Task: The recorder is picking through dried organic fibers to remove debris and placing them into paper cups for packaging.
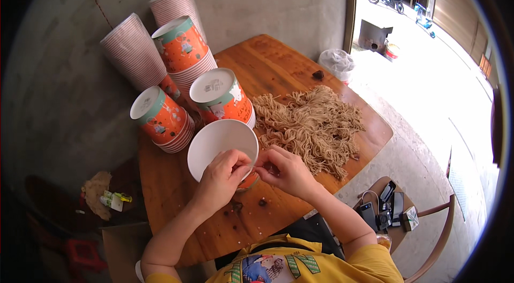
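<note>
Over one table (201, 243), two hands (218, 177) (289, 172) pinch something thin (251, 166).

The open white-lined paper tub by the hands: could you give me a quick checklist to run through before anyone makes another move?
1. Paper tub open toward the wearer: ok, its white inside shows.
2. Both hands at the tub: ok, left hand and right hand meet fingertip to fingertip by its near right rim.
3. What the fingertips pinch: cannot tell, it is too small.
4. Inside of the tub fully visible: not ok, the left hand covers part of it.
5. Heap of tan strands close by: ok, it lies on the table beyond the right hand.
6. Wooden table free of specks: not ok, small pale bits dot its near part.
</note>
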{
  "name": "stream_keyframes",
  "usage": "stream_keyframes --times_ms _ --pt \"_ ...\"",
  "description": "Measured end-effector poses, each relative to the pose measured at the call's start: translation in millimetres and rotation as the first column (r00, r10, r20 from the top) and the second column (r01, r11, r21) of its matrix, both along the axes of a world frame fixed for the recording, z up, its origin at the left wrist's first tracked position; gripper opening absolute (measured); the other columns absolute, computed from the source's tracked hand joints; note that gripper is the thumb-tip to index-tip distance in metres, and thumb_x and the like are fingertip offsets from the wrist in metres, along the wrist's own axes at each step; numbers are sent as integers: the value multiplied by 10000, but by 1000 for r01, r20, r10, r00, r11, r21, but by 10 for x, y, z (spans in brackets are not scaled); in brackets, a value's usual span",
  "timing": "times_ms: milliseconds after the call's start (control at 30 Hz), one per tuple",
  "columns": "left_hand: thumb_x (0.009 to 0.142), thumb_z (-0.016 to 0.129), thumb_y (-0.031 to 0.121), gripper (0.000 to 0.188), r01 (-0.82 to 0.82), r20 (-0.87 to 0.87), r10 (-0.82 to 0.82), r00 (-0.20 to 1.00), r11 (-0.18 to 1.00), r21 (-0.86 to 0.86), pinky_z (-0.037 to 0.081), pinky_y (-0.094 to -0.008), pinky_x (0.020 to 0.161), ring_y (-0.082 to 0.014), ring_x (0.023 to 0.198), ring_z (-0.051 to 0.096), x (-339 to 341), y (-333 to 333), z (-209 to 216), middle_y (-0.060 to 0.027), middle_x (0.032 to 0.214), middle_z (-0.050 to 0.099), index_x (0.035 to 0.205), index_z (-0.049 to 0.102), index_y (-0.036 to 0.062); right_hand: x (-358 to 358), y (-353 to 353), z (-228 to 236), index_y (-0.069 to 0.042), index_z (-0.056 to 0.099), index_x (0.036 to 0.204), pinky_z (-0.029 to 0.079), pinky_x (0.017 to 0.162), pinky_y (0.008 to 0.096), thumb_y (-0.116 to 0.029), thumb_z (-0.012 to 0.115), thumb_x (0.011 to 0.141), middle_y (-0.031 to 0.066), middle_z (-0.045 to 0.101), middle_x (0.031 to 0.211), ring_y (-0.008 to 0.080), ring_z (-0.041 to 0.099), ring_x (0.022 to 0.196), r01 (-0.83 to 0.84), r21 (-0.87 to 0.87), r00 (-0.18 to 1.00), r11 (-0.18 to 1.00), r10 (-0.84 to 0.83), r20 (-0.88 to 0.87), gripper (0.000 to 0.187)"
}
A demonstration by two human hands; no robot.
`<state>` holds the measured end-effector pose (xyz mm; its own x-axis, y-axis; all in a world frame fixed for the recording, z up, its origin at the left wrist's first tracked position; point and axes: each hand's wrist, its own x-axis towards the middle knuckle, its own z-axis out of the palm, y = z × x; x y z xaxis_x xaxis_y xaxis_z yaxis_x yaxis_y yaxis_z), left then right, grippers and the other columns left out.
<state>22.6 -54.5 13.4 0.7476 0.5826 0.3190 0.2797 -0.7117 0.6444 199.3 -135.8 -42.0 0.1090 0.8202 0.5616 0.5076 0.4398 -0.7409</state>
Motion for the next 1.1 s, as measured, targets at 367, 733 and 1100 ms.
stream_keyframes --times_ms 367,733,1100 --pt "865 656 20 142 -22 13 23 1000 999 -22 509 -332 757 -223 848 634 -48 15 -58 -101 905 634 989 588 15 43 -53 -83 -61 625 939 514 558 270 -61 707 823 51 585 831 155 612 657 51 21 996 998 -52 69 142" --pt "837 648 -6 138 14 11 -16 1000 990 142 484 -388 744 -297 845 590 -41 22 -60 -115 867 601 956 585 26 53 -83 -175 -47 597 953 513 608 326 -49 689 847 90 606 870 247 629 719 142 62 980 988 -150 132 140" --pt "842 628 -15 98 -20 71 9 997 986 163 462 -404 739 -312 845 555 -141 38 -94 -108 856 563 908 575 35 -50 -204 18 -106 619 1025 480 548 330 -173 698 861 66 582 689 214 604 596 136 -189 990 972 -130 46 194"
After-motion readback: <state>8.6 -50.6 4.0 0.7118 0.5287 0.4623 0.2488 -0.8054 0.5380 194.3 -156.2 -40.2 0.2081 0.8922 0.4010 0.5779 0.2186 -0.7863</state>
